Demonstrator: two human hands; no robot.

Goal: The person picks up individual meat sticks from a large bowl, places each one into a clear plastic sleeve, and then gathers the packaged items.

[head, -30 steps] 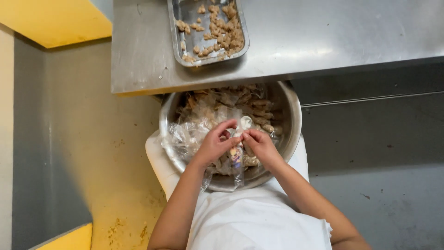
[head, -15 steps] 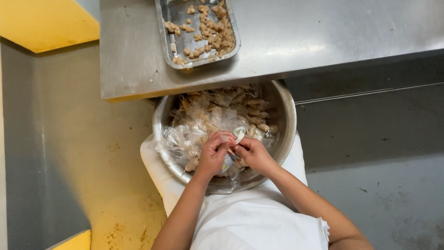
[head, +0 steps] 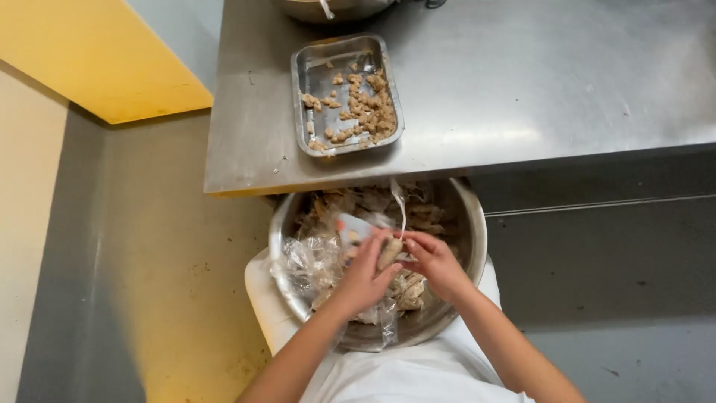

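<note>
A large metal bowl (head: 471, 254) rests on my lap, full of brownish wrapped pieces and clear plastic wrappers (head: 309, 261). Over its middle, my left hand (head: 367, 276) and my right hand (head: 434, 263) meet on one small tan piece (head: 389, 252) with a strip of clear wrapper sticking up from it. Both hands pinch that piece between the fingertips. On the steel table (head: 537, 82) above the bowl lies a rectangular metal tray (head: 307, 82) holding several small unwrapped brown pieces.
The table's front edge overhangs the far part of the bowl. Another metal bowl (head: 328, 7) shows at the table's top edge. A yellow surface (head: 89, 60) is at the upper left, and grey floor lies to the right.
The view has tilted up, showing more of the table and tray. My hands stay together over the bowl; the wrapper strip now sticks upward from the piece.
</note>
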